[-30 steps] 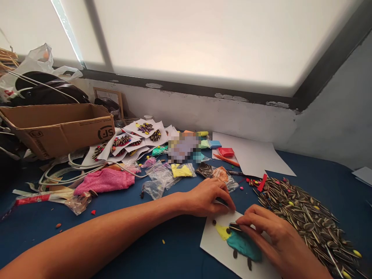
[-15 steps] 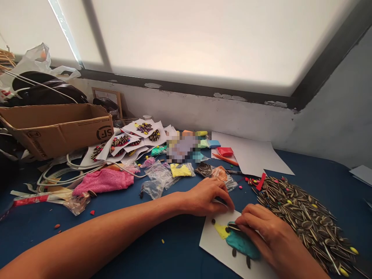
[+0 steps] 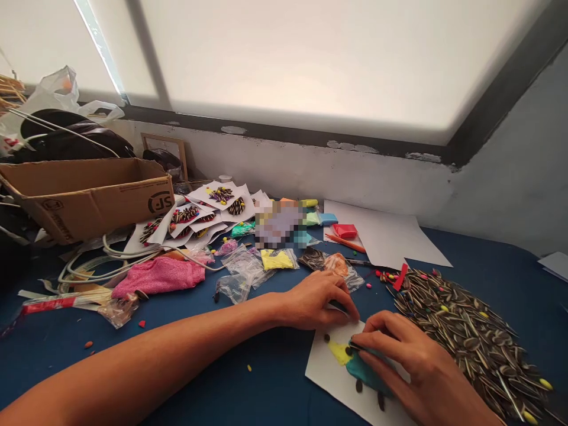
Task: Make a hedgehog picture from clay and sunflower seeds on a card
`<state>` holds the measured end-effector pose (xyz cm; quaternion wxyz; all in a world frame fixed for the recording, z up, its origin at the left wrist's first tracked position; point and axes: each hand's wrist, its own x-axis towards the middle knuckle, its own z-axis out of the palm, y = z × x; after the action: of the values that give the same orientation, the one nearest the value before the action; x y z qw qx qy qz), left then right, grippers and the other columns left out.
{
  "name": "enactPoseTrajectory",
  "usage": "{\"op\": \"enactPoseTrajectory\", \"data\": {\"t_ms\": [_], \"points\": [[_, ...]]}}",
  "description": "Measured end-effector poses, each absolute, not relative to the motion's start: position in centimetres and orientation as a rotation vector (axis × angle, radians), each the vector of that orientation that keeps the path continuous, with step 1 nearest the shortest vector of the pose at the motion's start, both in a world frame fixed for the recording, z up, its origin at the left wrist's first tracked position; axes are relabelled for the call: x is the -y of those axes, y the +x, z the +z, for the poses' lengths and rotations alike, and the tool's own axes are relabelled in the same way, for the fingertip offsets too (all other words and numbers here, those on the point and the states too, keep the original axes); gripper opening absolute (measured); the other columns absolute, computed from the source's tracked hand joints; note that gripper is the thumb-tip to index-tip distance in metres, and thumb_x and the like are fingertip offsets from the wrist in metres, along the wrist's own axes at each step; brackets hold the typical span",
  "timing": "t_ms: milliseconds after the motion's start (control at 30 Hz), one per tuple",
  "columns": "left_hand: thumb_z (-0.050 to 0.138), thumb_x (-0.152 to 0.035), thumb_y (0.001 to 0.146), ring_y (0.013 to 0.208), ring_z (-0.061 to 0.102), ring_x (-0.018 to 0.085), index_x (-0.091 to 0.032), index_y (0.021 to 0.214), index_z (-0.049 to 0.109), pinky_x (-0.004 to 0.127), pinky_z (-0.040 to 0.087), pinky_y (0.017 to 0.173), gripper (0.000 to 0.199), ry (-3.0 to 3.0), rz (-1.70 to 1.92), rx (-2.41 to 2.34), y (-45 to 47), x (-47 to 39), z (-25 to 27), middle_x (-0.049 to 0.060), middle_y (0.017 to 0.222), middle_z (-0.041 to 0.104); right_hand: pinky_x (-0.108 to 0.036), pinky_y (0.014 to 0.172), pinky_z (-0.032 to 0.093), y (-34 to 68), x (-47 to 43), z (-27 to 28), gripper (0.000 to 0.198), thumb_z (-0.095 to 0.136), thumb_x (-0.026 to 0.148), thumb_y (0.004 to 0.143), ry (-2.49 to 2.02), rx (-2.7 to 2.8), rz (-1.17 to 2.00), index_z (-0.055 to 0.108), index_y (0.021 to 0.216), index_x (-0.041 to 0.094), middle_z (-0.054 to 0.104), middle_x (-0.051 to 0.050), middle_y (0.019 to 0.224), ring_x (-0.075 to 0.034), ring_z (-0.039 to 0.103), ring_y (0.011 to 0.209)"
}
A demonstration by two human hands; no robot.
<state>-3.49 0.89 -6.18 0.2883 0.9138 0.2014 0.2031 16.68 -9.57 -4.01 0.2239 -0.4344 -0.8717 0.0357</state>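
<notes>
Blue surface stretches left of your white paper; seed pile lies beyond your right hand, which pinches a seed at the teal clay. Left hand arches at the far edge, grip unclear.

open cardboard box; pink cloth; plastic bag; wooden frame

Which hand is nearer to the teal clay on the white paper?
Right. The right hand reaches over the teal clay, covering part of it; the left hand is at the far edge of the paper, apart from the clay.
</notes>
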Motion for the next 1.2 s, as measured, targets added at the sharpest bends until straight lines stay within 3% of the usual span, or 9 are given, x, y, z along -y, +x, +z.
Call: {"op": "enactPoseTrajectory", "data": {"t_ms": [433,533,667,767,867,1200], "points": [[0.073,-0.019,0.090,0.097,0.061,0.018,-0.020,0.098,0.080,0.030,0.042,0.094,0.010,2.436,0.537,-0.547,-3.4,-0.9,-6.3,0.004,0.097,0.067,-0.029,0.064,0.052,16.4,9.8,-5.5,0.022,0.049,0.019,0.101,-1.236,2.462,0.049,0.068,0.091,0.025,0.064,-0.005,0.092,-0.017,0.063,0.075],[0.072,-0.019,0.090,0.098,0.061,0.018,-0.021,0.098,0.079,0.030,0.043,0.094,0.010,2.434,0.529,-0.553,-3.4,-1.0,-6.4,0.004,0.099,0.067,-0.028,0.067,0.054,16.4,9.6,-5.0,0.021,0.050,0.020,0.099,-1.231,2.435,0.051,0.070,0.097,0.027,0.067,-0.004,0.094,-0.017,0.066,0.078],[0.073,-0.018,0.089,0.098,0.060,0.018,-0.022,0.102,0.079,0.030,0.042,0.094,0.014,2.428,0.521,-0.557,-3.5,-1.0,-6.3,0.004,0.099,0.068,-0.029,0.071,0.057,18.6,8.8,-4.0,0.024,0.050,0.034,0.101,-1.364,2.305,-0.109,0.072,0.108,0.027,0.073,-0.005,0.100,-0.019,0.072,0.085],[0.073,-0.019,0.089,0.099,0.061,0.019,-0.019,0.104,0.079,0.030,0.042,0.095,0.017,2.426,0.521,-0.548,-3.5,-0.9,-6.2,0.006,0.100,0.068,-0.036,0.059,0.056,21.2,7.9,-3.8,0.047,0.038,0.051,0.102,-1.615,2.071,-0.394,0.075,0.088,0.024,0.076,-0.007,0.086,-0.024,0.072,0.071],[0.072,-0.021,0.090,0.099,0.061,0.019,-0.019,0.102,0.079,0.030,0.042,0.096,0.014,2.424,0.528,-0.538,-3.6,-0.9,-6.1,0.006,0.102,0.068,-0.038,0.054,0.054,22.8,7.2,-4.1,0.059,0.033,0.057,0.100,-1.718,2.037,-0.420,0.077,0.081,0.024,0.076,-0.008,0.082,-0.026,0.072,0.068],[0.071,-0.024,0.091,0.098,0.061,0.019,-0.020,0.101,0.079,0.030,0.043,0.094,0.013,2.426,0.535,-0.537,-3.4,-1.0,-6.5,0.006,0.101,0.068,-0.039,0.063,0.055,22.2,6.1,-5.5,0.040,0.044,0.040,0.094,-1.748,2.168,-0.269,0.076,0.078,0.023,0.072,-0.008,0.079,-0.025,0.071,0.072]]}}
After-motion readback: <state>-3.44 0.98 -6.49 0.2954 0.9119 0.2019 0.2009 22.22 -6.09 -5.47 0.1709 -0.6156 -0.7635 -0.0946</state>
